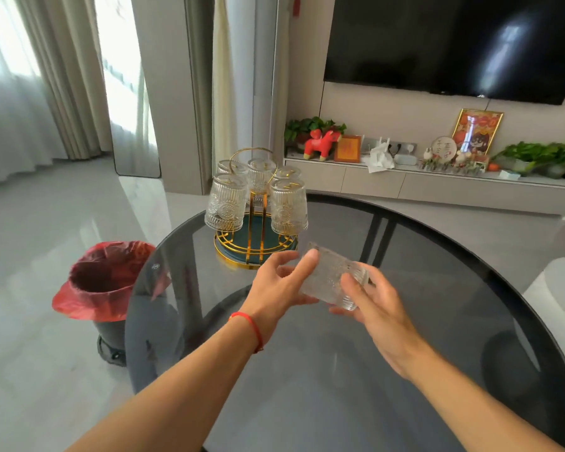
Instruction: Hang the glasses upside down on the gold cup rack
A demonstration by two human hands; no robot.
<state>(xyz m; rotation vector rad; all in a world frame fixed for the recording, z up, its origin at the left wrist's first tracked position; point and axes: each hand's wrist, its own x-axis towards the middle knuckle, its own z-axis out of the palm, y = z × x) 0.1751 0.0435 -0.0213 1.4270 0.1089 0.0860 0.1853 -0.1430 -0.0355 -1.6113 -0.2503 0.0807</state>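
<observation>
Five ribbed glasses [224,203] already hang upside down on the gold cup rack [256,246], which stands at the far edge of the round dark glass desk [437,305], beside a bin with a red liner [101,282] on the floor. Just in front of the rack, both hands share one more glass [331,278], tipped on its side above the desk: left hand [274,285] fingers curl round its rim end, right hand [372,305] fingers cup its thick base

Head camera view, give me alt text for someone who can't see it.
Two bare hands, left hand and right hand, hold a ribbed glass sideways above a dark round table. Behind it, a gold cup rack already carries several upside-down glasses.
</observation>
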